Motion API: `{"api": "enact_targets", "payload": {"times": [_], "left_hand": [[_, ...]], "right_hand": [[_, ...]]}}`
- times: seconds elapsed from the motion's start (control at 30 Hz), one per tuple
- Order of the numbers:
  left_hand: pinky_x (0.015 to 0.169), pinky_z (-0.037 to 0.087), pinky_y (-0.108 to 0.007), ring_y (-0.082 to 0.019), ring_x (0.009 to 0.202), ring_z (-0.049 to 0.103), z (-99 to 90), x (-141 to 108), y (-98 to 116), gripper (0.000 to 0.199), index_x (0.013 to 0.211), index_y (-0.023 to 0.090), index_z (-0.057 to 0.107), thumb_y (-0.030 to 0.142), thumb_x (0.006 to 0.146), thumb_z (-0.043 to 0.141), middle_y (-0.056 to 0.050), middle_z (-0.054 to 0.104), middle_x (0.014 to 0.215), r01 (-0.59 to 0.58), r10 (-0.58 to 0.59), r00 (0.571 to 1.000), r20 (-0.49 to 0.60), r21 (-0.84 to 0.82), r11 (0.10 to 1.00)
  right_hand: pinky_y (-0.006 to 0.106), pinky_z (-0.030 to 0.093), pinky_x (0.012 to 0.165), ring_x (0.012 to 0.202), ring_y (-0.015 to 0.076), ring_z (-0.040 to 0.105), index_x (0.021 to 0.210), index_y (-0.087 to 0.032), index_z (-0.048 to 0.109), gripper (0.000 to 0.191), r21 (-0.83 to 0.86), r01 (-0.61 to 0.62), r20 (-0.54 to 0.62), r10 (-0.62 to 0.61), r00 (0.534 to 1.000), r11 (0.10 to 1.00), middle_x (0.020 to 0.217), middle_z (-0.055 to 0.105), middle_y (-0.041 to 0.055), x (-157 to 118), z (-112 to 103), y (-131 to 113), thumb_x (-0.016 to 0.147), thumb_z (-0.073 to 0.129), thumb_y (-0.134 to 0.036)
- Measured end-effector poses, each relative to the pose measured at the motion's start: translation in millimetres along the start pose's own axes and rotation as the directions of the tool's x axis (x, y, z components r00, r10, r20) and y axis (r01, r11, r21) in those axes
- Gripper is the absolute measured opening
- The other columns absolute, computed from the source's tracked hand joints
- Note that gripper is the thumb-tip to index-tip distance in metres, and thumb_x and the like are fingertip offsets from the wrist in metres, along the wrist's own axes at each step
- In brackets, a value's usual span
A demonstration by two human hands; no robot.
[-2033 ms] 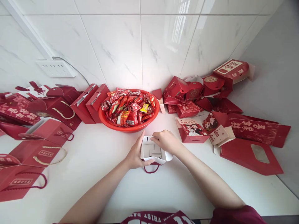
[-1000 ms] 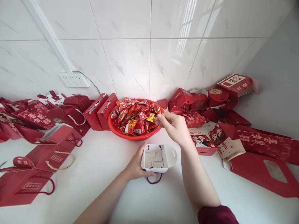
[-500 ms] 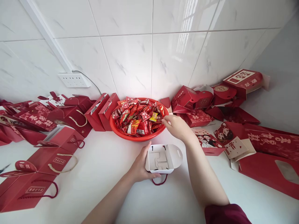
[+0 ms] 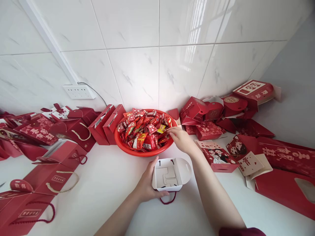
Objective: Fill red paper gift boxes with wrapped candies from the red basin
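Note:
My left hand [image 4: 147, 185] grips a small open gift box [image 4: 167, 175] from its left side, fingers at the back and thumb along the front. The box's inside is white and bare, its rounded flap is folded out to the right, and a dark red cord handle [image 4: 168, 200] hangs at the front. Behind it stands a red plastic basin [image 4: 140, 153] heaped with wrapped candies [image 4: 145, 129], mostly red, one yellow. At the basin's right rim, my right hand [image 4: 180, 139] has its fingers bent together among the candies. Its fingertips are partly hidden, and what they pinch is unclear.
Red gift boxes [image 4: 59, 175] with rope handles line the left side. More boxes [image 4: 216, 155] and flat red packaging [image 4: 285, 190] lie on the right. A tiled wall [image 4: 137, 75] with a socket strip [image 4: 79, 91] closes off the back of the white table [image 4: 105, 183].
The view has tilted slightly, so the wall and basin sit lower. My right fingers have moved a little further in over the candies. My left hand still grips the box.

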State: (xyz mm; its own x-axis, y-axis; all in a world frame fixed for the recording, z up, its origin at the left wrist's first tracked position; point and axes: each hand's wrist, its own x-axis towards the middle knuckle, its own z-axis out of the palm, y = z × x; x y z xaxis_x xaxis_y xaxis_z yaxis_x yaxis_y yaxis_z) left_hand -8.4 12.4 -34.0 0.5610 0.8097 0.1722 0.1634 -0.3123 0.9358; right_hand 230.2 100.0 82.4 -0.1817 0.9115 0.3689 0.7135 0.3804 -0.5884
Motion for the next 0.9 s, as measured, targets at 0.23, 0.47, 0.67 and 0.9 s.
{"api": "enact_targets", "payload": {"times": [0.23, 0.47, 0.67, 0.9], "left_hand": [[0.117, 0.031, -0.059, -0.04, 0.145, 0.033, 1.1, 4, 0, 0.129, 0.158, 0.035, 0.007, 0.044, 0.061, 0.091, -0.013, 0.028, 0.159, -0.006, 0.005, 1.0, -0.016, -0.005, 1.0], [0.116, 0.034, -0.055, -0.039, 0.144, 0.035, 2.2, 5, 2, 0.128, 0.159, 0.03, 0.006, 0.044, 0.063, 0.09, -0.017, 0.03, 0.158, 0.003, -0.003, 1.0, -0.011, -0.032, 0.999], [0.117, 0.033, -0.055, -0.039, 0.145, 0.033, 2.8, 5, 1, 0.129, 0.159, 0.032, 0.006, 0.043, 0.062, 0.09, -0.015, 0.029, 0.159, 0.017, -0.018, 1.0, -0.023, -0.044, 0.999], [0.115, 0.033, -0.062, -0.044, 0.143, 0.034, 2.0, 10, 2, 0.128, 0.158, 0.038, 0.011, 0.043, 0.059, 0.092, -0.012, 0.034, 0.157, 0.017, -0.017, 0.999, -0.028, -0.024, 1.0]], "right_hand": [[0.037, 0.05, 0.093, 0.104, 0.0233, 0.066, 0.1, -0.019, 0.074, 0.024, 0.17, -0.045, -0.231, 0.084, 0.969, 0.984, 0.111, 0.071, 0.0087, 1, -16, 0, 0.09, 0.052, -0.022], [0.035, 0.052, 0.086, 0.087, 0.0207, 0.07, 0.091, -0.022, 0.077, 0.02, 0.257, -0.083, -0.305, 0.162, 0.939, 0.963, 0.096, 0.077, 0.0037, 0, -22, 7, 0.081, 0.06, -0.017], [0.033, 0.054, 0.076, 0.074, 0.0197, 0.072, 0.093, -0.022, 0.077, 0.025, 0.293, -0.132, -0.233, 0.205, 0.951, 0.947, 0.085, 0.077, 0.0028, 1, -21, 13, 0.087, 0.054, -0.015], [0.035, 0.05, 0.088, 0.098, 0.0226, 0.07, 0.102, -0.024, 0.074, 0.03, 0.074, -0.133, -0.089, 0.139, 0.986, 0.988, 0.105, 0.076, 0.0036, -1, -22, 14, 0.09, 0.05, -0.011]]}}
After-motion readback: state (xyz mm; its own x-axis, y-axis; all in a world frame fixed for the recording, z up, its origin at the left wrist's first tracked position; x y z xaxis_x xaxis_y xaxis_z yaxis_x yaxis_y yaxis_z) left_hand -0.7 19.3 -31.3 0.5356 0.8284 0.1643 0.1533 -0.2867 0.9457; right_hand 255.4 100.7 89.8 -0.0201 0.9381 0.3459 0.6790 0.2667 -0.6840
